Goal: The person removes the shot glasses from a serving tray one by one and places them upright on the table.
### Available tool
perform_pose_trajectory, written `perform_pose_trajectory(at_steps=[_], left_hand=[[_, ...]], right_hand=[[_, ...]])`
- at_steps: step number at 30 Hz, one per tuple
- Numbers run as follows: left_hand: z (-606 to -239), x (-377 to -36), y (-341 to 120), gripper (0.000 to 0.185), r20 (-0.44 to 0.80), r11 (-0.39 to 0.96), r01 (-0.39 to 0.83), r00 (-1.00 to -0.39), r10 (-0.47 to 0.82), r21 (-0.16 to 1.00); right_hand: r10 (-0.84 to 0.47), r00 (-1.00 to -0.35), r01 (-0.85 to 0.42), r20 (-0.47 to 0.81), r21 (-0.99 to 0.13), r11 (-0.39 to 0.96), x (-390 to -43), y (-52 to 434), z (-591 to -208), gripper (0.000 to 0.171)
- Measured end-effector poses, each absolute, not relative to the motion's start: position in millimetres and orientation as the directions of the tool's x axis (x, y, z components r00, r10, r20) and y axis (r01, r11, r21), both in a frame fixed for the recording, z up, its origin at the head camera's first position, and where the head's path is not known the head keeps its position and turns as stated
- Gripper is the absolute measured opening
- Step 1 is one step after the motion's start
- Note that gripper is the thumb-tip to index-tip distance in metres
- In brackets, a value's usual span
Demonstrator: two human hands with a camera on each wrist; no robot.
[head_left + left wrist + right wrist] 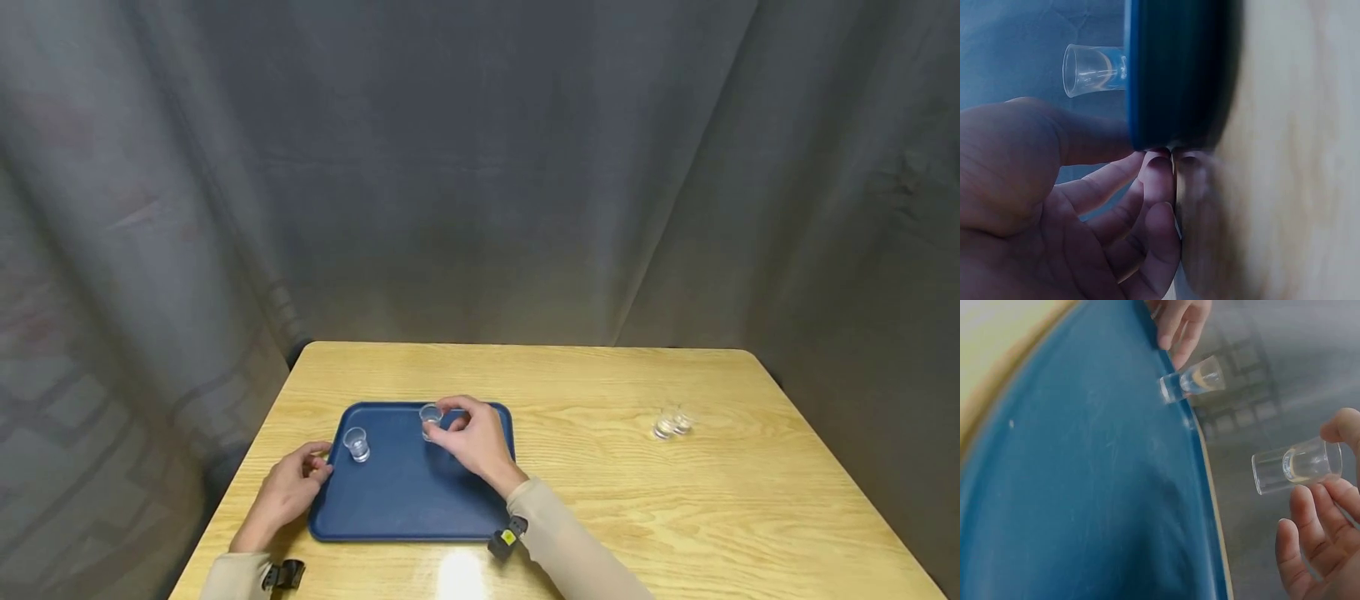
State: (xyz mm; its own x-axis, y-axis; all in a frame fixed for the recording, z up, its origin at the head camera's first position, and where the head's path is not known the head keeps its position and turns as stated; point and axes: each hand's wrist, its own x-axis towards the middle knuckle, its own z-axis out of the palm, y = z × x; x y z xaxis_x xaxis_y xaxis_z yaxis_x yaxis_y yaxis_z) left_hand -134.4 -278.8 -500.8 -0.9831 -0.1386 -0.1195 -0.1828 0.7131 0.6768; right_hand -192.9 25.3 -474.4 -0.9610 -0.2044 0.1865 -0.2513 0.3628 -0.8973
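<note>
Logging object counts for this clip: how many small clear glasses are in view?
4: one on the blue tray near the left hand, one in the right hand's grip, two together on the table's right; none seems hidden.

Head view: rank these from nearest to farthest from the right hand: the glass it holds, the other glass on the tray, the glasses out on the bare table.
1. Held glass, pinched by the right hand over the tray's far edge.
2. Second glass, standing on the tray's left part, beside the left hand.
3. Glasses on the table, far off to the right.
</note>
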Motion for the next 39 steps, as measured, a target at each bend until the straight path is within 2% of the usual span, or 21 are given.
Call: perform_pose_trajectory(at_steps=[7,20,39], left_hand=[[-501.7,-134.5,-277.8,0.038,-0.131,0.708,-0.189,-0.982,-0.136,0.681],[-502.7,-134.2,-278.9,0.039,-0.131,0.709,-0.189,-0.982,-0.136,0.680],[-503.5,-135.3,-279.0,0.039,-0.128,0.713,-0.190,-0.982,-0.141,0.675]], right_hand=[[-0.189,-0.958,-0.272,0.218,-0.902,0.335,-188.5,48.5,-475.5,0.035],[-0.028,-0.987,-0.157,0.157,-0.925,0.347,-193.0,94.8,-481.2,0.031],[0.103,-0.988,-0.068,0.115,-0.923,0.379,-190.3,151.4,-491.9,0.029]])
